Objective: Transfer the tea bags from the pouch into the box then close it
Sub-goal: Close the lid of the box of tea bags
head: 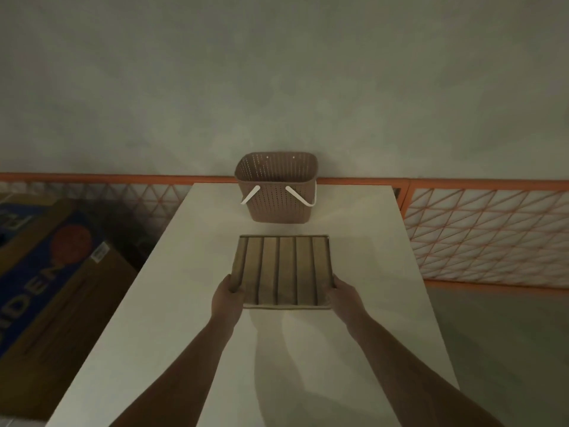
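Brown and ridged along its length, the flat square wooden box (281, 271) shows five or six parallel slats running away from me, framed by a thin raised rim. I see it held near the middle of the pale cream rectangular table (191, 303), its near edge seeming lifted a little, with a shadow beneath. My left hand (227, 298) grips the near left corner, thumb curled over the top and fingers under it; my right hand (344, 298) grips the near right corner the same way. Just beyond the box, apart from it, a dusty-pink perforated plastic basket (277, 192) with two white handles folded down its front stands at the table's far edge against the grey-green wall (277, 72). An orange-framed lattice panel (489, 235) runs low along the wall to the right. On the floor to the left lies a large blue and brown cardboard carton (46, 272). Bare tabletop lies on both sides of the box and between my forearms, and the left and right table edges are well apart from my hands.
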Demonstrator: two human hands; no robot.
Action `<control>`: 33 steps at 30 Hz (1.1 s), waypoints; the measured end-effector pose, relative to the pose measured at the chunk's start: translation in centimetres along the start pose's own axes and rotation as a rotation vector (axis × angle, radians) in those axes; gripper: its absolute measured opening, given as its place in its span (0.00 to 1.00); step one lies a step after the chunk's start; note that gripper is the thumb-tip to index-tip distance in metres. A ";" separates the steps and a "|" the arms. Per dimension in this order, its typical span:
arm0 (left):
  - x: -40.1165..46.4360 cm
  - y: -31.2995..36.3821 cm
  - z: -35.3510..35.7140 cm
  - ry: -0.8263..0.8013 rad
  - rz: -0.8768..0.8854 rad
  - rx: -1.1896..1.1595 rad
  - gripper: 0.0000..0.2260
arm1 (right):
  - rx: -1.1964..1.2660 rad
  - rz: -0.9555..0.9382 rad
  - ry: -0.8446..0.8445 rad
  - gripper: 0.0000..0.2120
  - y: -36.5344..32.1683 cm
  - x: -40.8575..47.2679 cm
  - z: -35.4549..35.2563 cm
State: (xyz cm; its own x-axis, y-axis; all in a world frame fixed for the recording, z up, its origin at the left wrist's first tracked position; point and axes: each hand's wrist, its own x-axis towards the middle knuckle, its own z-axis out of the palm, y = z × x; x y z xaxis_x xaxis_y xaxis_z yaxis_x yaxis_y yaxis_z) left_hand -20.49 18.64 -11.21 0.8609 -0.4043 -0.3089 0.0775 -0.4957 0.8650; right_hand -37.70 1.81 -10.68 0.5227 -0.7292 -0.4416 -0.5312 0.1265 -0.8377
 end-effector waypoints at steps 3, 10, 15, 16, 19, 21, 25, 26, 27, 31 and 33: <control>2.6 -0.6 -0.5 -0.024 0.013 0.022 0.07 | -0.002 0.025 0.035 0.23 -0.5 1.1 1.2; 6.5 -1.2 -0.3 -0.055 0.060 -0.024 0.11 | 0.148 -0.007 -0.009 0.31 -1.5 2.4 2.9; 7.8 -0.1 0.4 -0.087 0.126 -0.084 0.12 | -0.044 -0.124 0.018 0.24 -2.3 4.5 3.7; 8.2 -0.1 0.6 -0.088 0.144 -0.092 0.13 | -0.074 -0.118 0.025 0.22 -2.4 5.0 3.7; 9.4 0.2 0.7 -0.100 0.170 -0.062 0.16 | -0.145 -0.106 0.032 0.19 -2.7 6.8 3.8; 10.1 0.6 0.9 -0.080 0.166 -0.034 0.15 | -0.172 -0.080 0.024 0.19 -2.9 7.8 4.0; 11.3 1.1 1.1 -0.056 0.175 -0.003 0.13 | -0.203 -0.054 0.009 0.20 -2.8 9.2 4.1; 11.6 1.1 1.2 -0.050 0.174 0.001 0.13 | -0.221 -0.054 0.006 0.21 -2.8 9.6 4.1; 11.9 1.1 1.3 -0.045 0.171 0.008 0.13 | -0.239 -0.050 0.004 0.22 -2.8 10.0 4.0; 12.6 1.4 1.8 -0.015 0.172 0.041 0.12 | -0.268 -0.052 -0.005 0.25 -3.0 11.1 3.8; 12.9 1.5 2.0 -0.007 0.180 0.055 0.12 | -0.279 -0.044 -0.016 0.26 -3.1 11.5 3.7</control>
State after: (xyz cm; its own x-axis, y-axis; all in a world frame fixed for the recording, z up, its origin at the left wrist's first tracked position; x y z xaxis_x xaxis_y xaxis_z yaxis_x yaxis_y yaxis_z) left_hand -10.30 11.13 -14.67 0.8550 -0.4951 -0.1541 -0.1052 -0.4566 0.8834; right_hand -27.56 -4.50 -14.33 0.5585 -0.7188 -0.4140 -0.6701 -0.0968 -0.7360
